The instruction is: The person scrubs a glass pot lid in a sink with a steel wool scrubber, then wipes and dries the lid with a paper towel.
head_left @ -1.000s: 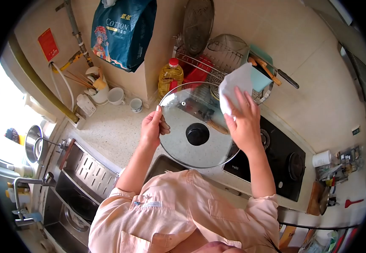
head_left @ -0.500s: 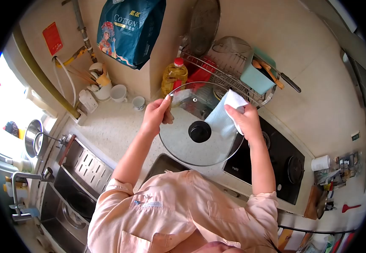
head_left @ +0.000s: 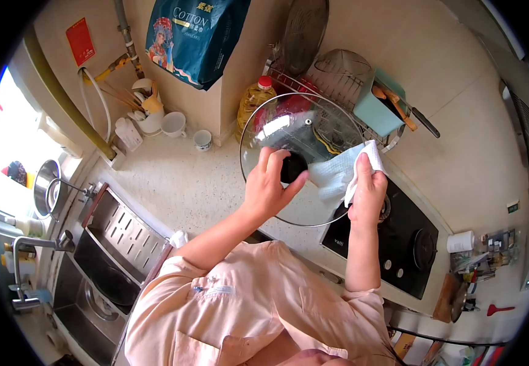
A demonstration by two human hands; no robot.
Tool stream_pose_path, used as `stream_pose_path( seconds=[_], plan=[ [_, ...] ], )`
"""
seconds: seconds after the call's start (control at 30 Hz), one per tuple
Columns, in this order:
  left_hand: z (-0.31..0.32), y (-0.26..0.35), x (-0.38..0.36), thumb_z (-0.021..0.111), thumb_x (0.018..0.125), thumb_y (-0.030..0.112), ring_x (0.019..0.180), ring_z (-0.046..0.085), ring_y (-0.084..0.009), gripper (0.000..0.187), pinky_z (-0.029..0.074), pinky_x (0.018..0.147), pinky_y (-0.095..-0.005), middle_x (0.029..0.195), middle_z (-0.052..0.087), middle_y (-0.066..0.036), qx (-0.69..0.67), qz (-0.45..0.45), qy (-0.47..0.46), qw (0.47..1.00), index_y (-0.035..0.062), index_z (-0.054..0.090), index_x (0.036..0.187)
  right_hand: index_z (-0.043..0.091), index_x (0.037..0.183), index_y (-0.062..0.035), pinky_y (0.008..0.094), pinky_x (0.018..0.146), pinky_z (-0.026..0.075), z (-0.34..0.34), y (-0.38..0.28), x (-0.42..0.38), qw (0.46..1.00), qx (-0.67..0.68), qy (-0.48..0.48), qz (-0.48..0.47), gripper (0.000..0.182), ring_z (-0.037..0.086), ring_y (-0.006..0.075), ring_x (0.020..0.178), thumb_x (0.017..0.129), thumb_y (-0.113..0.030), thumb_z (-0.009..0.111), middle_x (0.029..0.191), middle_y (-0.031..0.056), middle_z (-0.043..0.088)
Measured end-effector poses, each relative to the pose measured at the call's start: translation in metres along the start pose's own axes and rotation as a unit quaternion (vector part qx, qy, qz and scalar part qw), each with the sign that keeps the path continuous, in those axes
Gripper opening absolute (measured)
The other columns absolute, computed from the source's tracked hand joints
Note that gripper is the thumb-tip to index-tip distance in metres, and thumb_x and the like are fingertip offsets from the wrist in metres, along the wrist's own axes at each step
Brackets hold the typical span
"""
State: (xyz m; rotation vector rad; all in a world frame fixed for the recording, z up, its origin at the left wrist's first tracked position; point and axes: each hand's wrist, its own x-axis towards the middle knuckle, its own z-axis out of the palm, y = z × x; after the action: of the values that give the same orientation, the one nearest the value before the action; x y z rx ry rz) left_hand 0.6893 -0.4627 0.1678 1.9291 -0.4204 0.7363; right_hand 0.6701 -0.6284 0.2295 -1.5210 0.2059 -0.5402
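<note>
A round glass pot lid (head_left: 277, 134) with a metal rim is held up above the counter. My left hand (head_left: 267, 189) closes its fingers around the lid's black knob (head_left: 293, 167). At the lid's right edge, my right hand (head_left: 368, 189) grips a white and pale blue cloth (head_left: 338, 174) folded over the rim. Part of the cloth lies behind or under the glass, seen through it.
To the right is a black gas stove (head_left: 399, 244). A wire rack (head_left: 338, 91) with a green utensil box (head_left: 377, 107) and an oil bottle (head_left: 255, 100) stand behind the lid. Small cups (head_left: 202, 140) line the back left, with the sink (head_left: 87, 305) at left.
My left hand has moved from the lid's upper left rim to its knob. The lid has shifted up slightly, and my right hand remains at the right rim with the cloth.
</note>
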Motion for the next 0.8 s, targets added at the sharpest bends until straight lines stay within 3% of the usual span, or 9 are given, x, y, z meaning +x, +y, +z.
stream_pose_path(
  seconds=[0.1,0.17,0.23,0.27,0.5,0.53,0.6,0.73,0.8],
  plan=[
    [0.009,-0.008,0.002,0.072,0.067,0.022,0.065,0.056,-0.0315,0.038,0.047,0.054,-0.0370,0.086,0.052,-0.013,-0.009,-0.006,0.026,1.000,0.0042,0.049,0.090,0.057,0.088,0.0055,0.0236,0.065,0.041,-0.006,0.005,-0.001,0.997,-0.068,-0.002,-0.038,0.025,0.049,0.0106,0.071,0.090,-0.018,0.049,0.081,0.0044,0.054],
    [0.011,-0.005,0.000,0.070,0.066,0.017,0.065,0.055,-0.0306,0.032,0.046,0.057,-0.0357,0.080,0.052,-0.013,-0.031,-0.040,0.036,0.998,0.0035,0.049,0.086,0.056,0.096,0.0049,0.0278,0.068,0.042,-0.010,0.004,-0.006,0.952,-0.212,0.013,-0.218,0.020,0.052,0.0186,0.077,0.084,-0.009,0.048,0.090,0.0101,0.053],
    [0.010,-0.005,0.000,0.069,0.065,0.013,0.065,0.055,-0.0298,0.028,0.045,0.058,-0.0350,0.074,0.052,-0.013,-0.048,-0.073,0.042,0.995,0.0026,0.049,0.082,0.056,0.106,0.0022,0.0370,0.075,0.042,-0.016,-0.002,-0.015,0.825,-0.405,0.021,-0.394,0.037,0.050,0.0322,0.090,0.070,0.002,0.046,0.104,0.0165,0.049],
    [0.008,-0.006,0.001,0.070,0.064,0.013,0.064,0.055,-0.0298,0.028,0.045,0.058,-0.0348,0.073,0.052,-0.013,-0.046,-0.071,0.048,0.995,0.0025,0.049,0.081,0.058,0.105,-0.0006,0.0401,0.080,0.039,-0.017,-0.011,-0.026,0.762,-0.500,0.014,-0.412,0.036,0.048,0.0301,0.095,0.069,-0.002,0.053,0.106,0.0124,0.050],
    [0.005,-0.011,0.003,0.073,0.061,0.020,0.057,0.057,-0.0279,0.029,0.047,0.050,-0.0348,0.071,0.054,-0.010,-0.025,0.045,0.055,0.997,0.0054,0.053,0.078,0.063,0.096,-0.0075,0.0477,0.093,0.027,0.001,0.010,-0.043,0.668,-0.586,-0.190,-0.418,0.030,0.042,0.0199,0.107,0.067,-0.015,0.062,0.119,0.0003,0.049],
    [0.007,-0.009,-0.002,0.074,0.060,0.020,0.057,0.056,-0.0271,0.031,0.047,0.049,-0.0345,0.071,0.053,-0.009,-0.024,0.044,0.033,0.998,0.0055,0.054,0.078,0.064,0.085,-0.0021,0.0446,0.092,0.031,0.004,0.005,-0.029,0.681,-0.568,-0.160,-0.434,0.019,0.044,0.0257,0.104,0.071,-0.015,0.060,0.119,0.0075,0.051],
    [0.005,-0.001,-0.004,0.074,0.059,0.019,0.057,0.056,-0.0271,0.031,0.047,0.050,-0.0350,0.071,0.053,-0.008,-0.030,0.043,0.026,0.998,0.0053,0.054,0.078,0.062,0.087,0.0016,0.0423,0.093,0.033,0.003,-0.007,-0.006,0.736,-0.535,-0.108,-0.400,0.019,0.043,0.0293,0.107,0.073,-0.010,0.056,0.120,0.0101,0.050],
    [0.002,-0.008,0.002,0.073,0.059,0.019,0.056,0.055,-0.0267,0.030,0.048,0.050,-0.0346,0.071,0.052,-0.008,-0.029,0.045,0.026,0.998,0.0049,0.054,0.078,0.063,0.096,-0.0007,0.0513,0.097,0.029,0.001,-0.003,-0.032,0.667,-0.570,-0.281,-0.389,0.030,0.039,0.0300,0.118,0.068,-0.011,0.060,0.127,0.0084,0.046],
    [0.002,-0.011,0.000,0.073,0.059,0.019,0.056,0.055,-0.0267,0.030,0.048,0.050,-0.0346,0.071,0.052,-0.008,-0.031,0.042,0.027,0.998,0.0048,0.054,0.078,0.062,0.106,-0.0052,0.0539,0.101,0.025,-0.002,0.001,-0.023,0.647,-0.591,-0.277,-0.395,0.036,0.034,0.0293,0.124,0.070,-0.013,0.059,0.133,0.0023,0.043]
  ],
)
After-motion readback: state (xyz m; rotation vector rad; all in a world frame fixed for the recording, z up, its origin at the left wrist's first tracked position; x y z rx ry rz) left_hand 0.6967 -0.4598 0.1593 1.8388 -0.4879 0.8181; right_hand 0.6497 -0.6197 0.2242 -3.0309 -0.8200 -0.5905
